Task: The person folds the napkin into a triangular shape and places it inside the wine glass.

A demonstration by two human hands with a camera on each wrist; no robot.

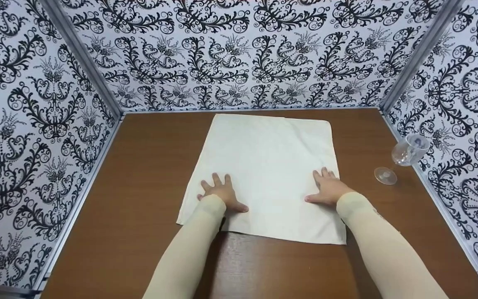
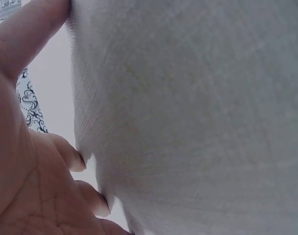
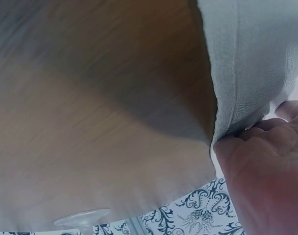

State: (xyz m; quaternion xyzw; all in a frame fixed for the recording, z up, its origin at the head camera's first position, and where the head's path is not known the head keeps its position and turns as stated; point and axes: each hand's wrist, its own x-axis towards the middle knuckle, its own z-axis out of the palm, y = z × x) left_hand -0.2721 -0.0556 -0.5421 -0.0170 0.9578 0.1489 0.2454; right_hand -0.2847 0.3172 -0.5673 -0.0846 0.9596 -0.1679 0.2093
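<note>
A white cloth (image 1: 268, 162) lies spread nearly flat on the brown table, with faint creases toward its right side. My left hand (image 1: 221, 194) rests on its lower left part, fingers spread and fingertips on the fabric. Near the right edge, my right hand (image 1: 327, 189) touches the cloth, thumb pointing inward. The left wrist view shows the fingertips of the left hand (image 2: 46, 161) against the cloth (image 2: 188, 117). In the right wrist view, the right hand (image 3: 266, 156) has its fingertips at the hemmed edge of the cloth (image 3: 257, 54).
A clear stemmed glass (image 1: 407, 151) stands at the right side of the table (image 1: 139, 178), close to the wall. Patterned black-and-white panels (image 1: 230, 58) enclose the table at the back, left and right.
</note>
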